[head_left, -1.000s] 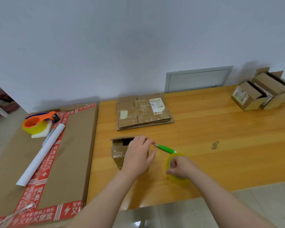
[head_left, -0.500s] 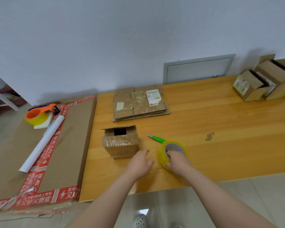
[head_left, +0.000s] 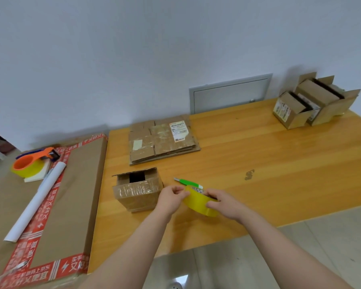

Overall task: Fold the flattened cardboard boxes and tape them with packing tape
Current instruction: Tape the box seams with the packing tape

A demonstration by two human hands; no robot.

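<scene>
tape roll [head_left: 198, 202] now lifted by left hand [head_left: 171, 198] and right hand [head_left: 225, 202] beside box [head_left: 137, 192].

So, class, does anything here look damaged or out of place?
The small box looks rough: a dark gap shows in its top, and the tape on its front is wrinkled. A dark smudge marks the table.

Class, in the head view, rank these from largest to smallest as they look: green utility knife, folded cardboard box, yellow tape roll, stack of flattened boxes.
1. stack of flattened boxes
2. folded cardboard box
3. yellow tape roll, held nearer the camera
4. green utility knife, partly hidden by the roll
</scene>
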